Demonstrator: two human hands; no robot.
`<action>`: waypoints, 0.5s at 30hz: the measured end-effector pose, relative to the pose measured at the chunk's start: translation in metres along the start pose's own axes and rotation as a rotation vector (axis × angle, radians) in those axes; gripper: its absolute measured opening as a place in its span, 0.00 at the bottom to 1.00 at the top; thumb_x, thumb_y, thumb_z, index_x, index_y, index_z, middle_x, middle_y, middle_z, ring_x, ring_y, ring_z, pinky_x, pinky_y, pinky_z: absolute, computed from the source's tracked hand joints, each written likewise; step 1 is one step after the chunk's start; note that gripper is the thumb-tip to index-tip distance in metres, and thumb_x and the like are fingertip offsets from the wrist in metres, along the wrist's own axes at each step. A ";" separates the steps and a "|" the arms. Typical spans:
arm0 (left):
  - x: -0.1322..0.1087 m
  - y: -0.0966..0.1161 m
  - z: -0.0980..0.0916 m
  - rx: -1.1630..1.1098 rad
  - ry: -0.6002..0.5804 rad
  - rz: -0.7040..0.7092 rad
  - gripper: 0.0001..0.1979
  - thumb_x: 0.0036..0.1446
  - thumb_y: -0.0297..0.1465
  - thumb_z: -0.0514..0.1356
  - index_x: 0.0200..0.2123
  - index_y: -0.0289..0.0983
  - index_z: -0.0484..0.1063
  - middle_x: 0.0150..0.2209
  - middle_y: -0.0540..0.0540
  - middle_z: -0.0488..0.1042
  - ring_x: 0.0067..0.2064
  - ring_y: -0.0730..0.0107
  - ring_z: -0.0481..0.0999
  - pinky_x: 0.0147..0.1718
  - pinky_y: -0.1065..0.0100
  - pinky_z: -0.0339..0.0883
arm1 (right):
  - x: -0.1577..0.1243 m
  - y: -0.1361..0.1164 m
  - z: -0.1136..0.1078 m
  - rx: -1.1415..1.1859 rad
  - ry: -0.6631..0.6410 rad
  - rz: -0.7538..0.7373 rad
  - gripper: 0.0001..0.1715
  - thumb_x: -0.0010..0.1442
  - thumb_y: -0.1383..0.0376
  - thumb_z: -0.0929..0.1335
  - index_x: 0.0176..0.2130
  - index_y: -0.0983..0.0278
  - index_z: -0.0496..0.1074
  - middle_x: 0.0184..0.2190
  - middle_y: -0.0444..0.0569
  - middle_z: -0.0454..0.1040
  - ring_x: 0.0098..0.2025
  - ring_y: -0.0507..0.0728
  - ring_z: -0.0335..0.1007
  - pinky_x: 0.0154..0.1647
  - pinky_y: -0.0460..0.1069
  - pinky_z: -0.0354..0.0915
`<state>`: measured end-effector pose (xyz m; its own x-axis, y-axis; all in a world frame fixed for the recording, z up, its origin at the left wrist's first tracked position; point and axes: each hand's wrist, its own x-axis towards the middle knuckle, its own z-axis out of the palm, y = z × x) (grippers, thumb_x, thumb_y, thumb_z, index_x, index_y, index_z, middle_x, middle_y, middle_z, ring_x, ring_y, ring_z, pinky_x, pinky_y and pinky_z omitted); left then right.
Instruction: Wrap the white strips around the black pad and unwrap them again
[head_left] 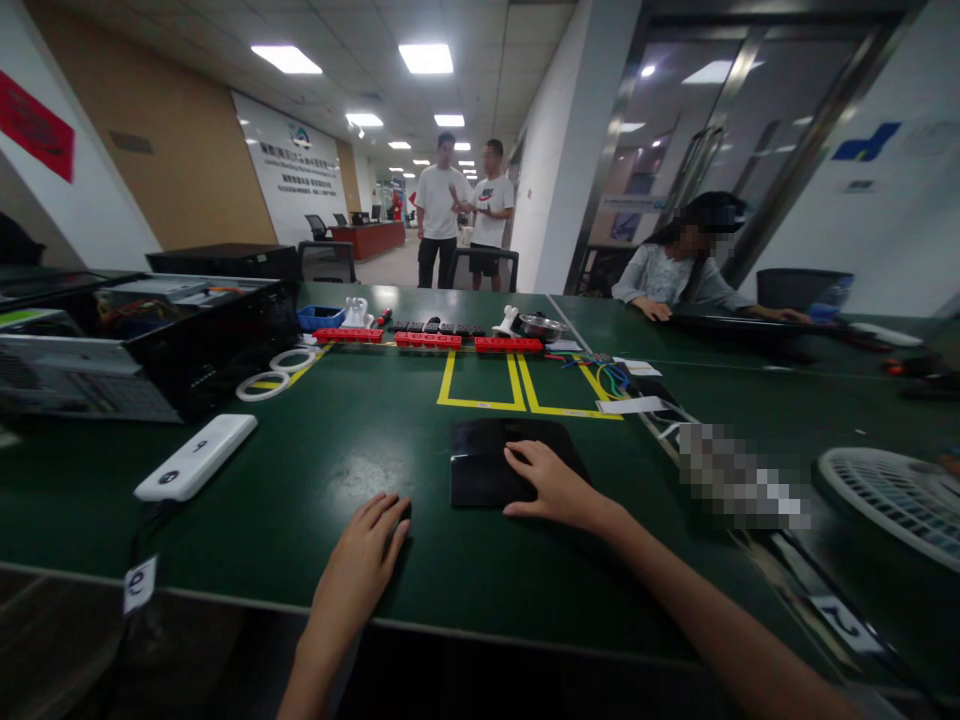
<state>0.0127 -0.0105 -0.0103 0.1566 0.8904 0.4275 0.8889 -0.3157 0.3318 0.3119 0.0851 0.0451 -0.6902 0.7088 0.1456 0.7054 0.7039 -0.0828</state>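
Note:
My left hand lies on the green table near its front edge. Its fingers are stretched out and nothing shows in them. To the right of it, a flat, glossy black panel lies on the tabletop. Resting over the panel's right half is my right hand, open, with fingers apart and the thumb close to the panel's front edge. The hand covers part of that panel. Just beyond the panel are yellow tape outlines on the table.
A black computer case and a white power bank-like block are at left, near white rings. Red strips, a metal bowl and colored wires lie farther back. A white fan grille stands right. Several people are beyond.

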 end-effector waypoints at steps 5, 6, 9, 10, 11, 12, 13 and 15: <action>0.001 0.004 -0.005 0.051 -0.059 0.101 0.20 0.62 0.34 0.51 0.57 0.45 0.64 0.55 0.45 0.69 0.58 0.59 0.64 0.55 0.53 0.60 | 0.008 -0.040 0.010 -0.020 -0.023 -0.050 0.50 0.55 0.42 0.62 0.61 0.76 0.55 0.61 0.68 0.54 0.62 0.69 0.48 0.61 0.65 0.45; 0.002 0.005 -0.006 0.069 -0.073 0.123 0.20 0.62 0.34 0.51 0.58 0.47 0.62 0.56 0.46 0.68 0.58 0.58 0.63 0.55 0.52 0.60 | 0.009 -0.043 0.011 -0.021 -0.019 -0.052 0.49 0.56 0.42 0.61 0.61 0.75 0.54 0.61 0.67 0.54 0.62 0.69 0.47 0.61 0.65 0.44; 0.003 0.008 -0.008 0.117 -0.119 0.162 0.22 0.62 0.34 0.52 0.59 0.52 0.59 0.59 0.47 0.65 0.60 0.55 0.61 0.55 0.49 0.57 | 0.010 -0.047 0.014 -0.017 -0.014 -0.059 0.45 0.58 0.44 0.58 0.62 0.73 0.53 0.62 0.65 0.53 0.63 0.67 0.45 0.62 0.64 0.43; 0.004 0.009 -0.009 0.127 -0.132 0.169 0.22 0.62 0.34 0.52 0.59 0.52 0.59 0.60 0.47 0.64 0.60 0.55 0.60 0.56 0.48 0.56 | 0.010 -0.048 0.014 -0.015 -0.014 -0.061 0.45 0.59 0.44 0.57 0.62 0.72 0.53 0.62 0.64 0.53 0.63 0.67 0.45 0.62 0.64 0.42; 0.004 0.010 -0.009 0.132 -0.144 0.173 0.22 0.62 0.34 0.52 0.60 0.52 0.58 0.60 0.48 0.63 0.61 0.55 0.59 0.56 0.47 0.55 | 0.011 -0.048 0.014 -0.012 -0.015 -0.064 0.44 0.59 0.44 0.56 0.62 0.72 0.53 0.62 0.64 0.53 0.63 0.67 0.45 0.62 0.64 0.42; 0.004 0.010 -0.008 0.134 -0.153 0.174 0.23 0.62 0.34 0.52 0.60 0.52 0.57 0.61 0.48 0.62 0.61 0.55 0.59 0.56 0.47 0.55 | 0.011 -0.049 0.014 -0.007 -0.016 -0.068 0.44 0.60 0.44 0.56 0.63 0.71 0.53 0.62 0.63 0.53 0.63 0.66 0.45 0.62 0.64 0.42; 0.004 0.010 -0.008 0.133 -0.159 0.175 0.23 0.62 0.34 0.52 0.60 0.52 0.57 0.61 0.48 0.61 0.62 0.55 0.58 0.56 0.47 0.54 | 0.011 -0.050 0.014 -0.003 -0.016 -0.072 0.44 0.60 0.44 0.56 0.63 0.71 0.52 0.62 0.63 0.52 0.63 0.66 0.45 0.62 0.63 0.41; 0.005 0.010 -0.007 0.129 -0.167 0.168 0.23 0.62 0.35 0.52 0.61 0.52 0.56 0.62 0.48 0.61 0.62 0.56 0.58 0.57 0.47 0.53 | 0.012 -0.052 0.015 0.005 -0.016 -0.074 0.44 0.60 0.44 0.56 0.63 0.71 0.52 0.62 0.63 0.52 0.63 0.66 0.44 0.62 0.63 0.42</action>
<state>0.0192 -0.0118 0.0010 0.3659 0.8741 0.3196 0.8903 -0.4287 0.1533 0.2645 0.0572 0.0366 -0.7433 0.6551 0.1356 0.6511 0.7550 -0.0777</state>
